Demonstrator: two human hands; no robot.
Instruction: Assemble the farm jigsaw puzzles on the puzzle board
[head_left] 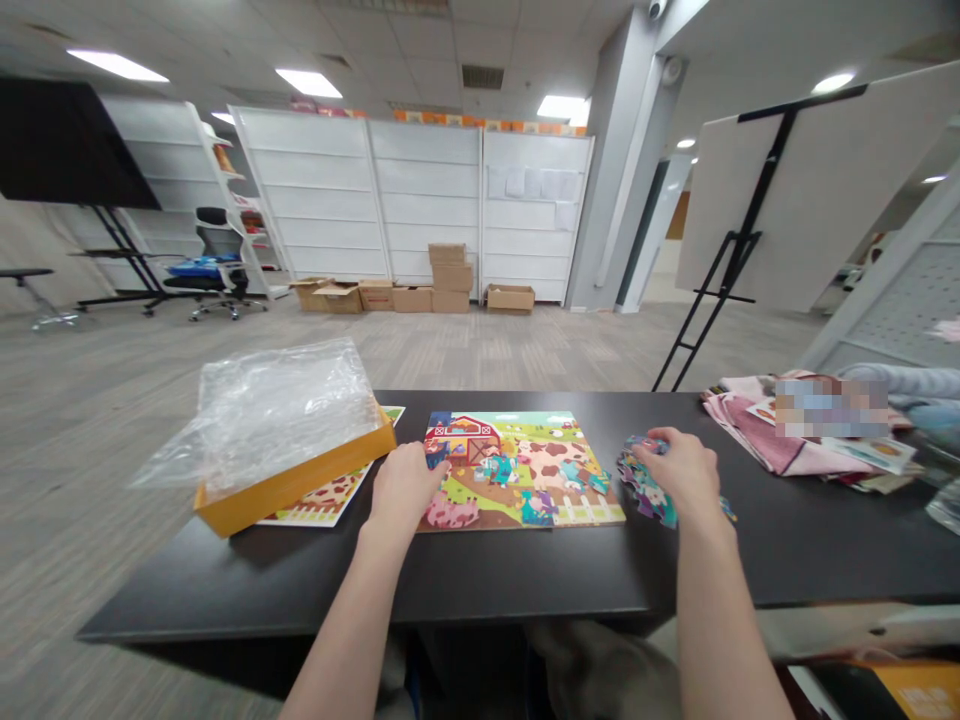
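Observation:
A farm picture puzzle (517, 505) with a red barn, a cow and a pink pig lies flat on the black table. Several loose teal and purple puzzle pieces (538, 507) rest on top of it. My left hand (405, 490) is at its left edge, fingers curled and thumb toward the barn; whatever they grip is hidden. To the right of the picture is a heap of jigsaw pieces (651, 500), coloured sides mixed. Over this heap my right hand (684, 472) reaches down, thumb and forefinger closed on a puzzle piece at its top.
A yellow box (300, 475) with clear plastic wrap (289, 405) sits tilted over another printed sheet (326, 505) on the left. Folded pink cloths (757, 435) lie at the right. The table's front edge (480, 612) runs close to me.

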